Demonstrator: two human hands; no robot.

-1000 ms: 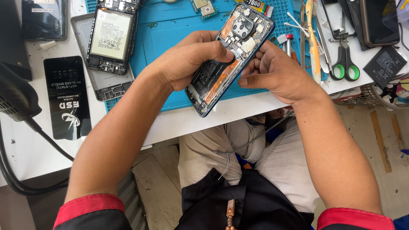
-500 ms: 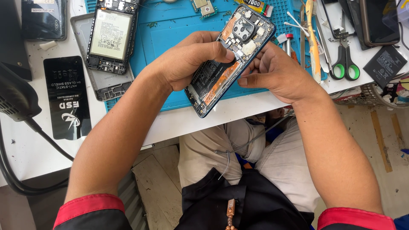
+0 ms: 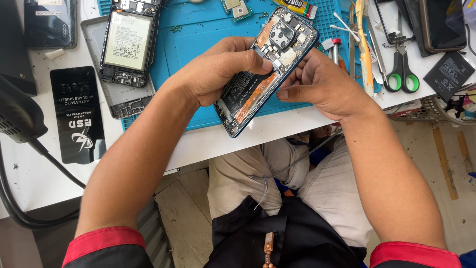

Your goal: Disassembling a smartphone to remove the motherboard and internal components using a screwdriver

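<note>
Nothing has shifted since a second ago: my left hand (image 3: 218, 74) and right hand (image 3: 317, 82) stay clamped on the opened phone (image 3: 265, 69), held tilted above the blue mat (image 3: 198, 39). Work on its internals continues unchanged.

A phone repair workshop; blue repair mat (image 3: 198, 44), opened phones (image 3: 126, 42), scissors (image 3: 399, 69).

A blue work mat (image 3: 198, 44) is spread on the white counter (image 3: 44, 188), and a second opened phone (image 3: 128, 42) with its battery exposed is laid at the mat's left edge. Green-handled scissors (image 3: 399, 74) and a loose black battery (image 3: 448, 69) are seen at the right. A black flat packet (image 3: 77, 114) is placed left of the mat, with a black cable (image 3: 29, 198) run below it.
</note>
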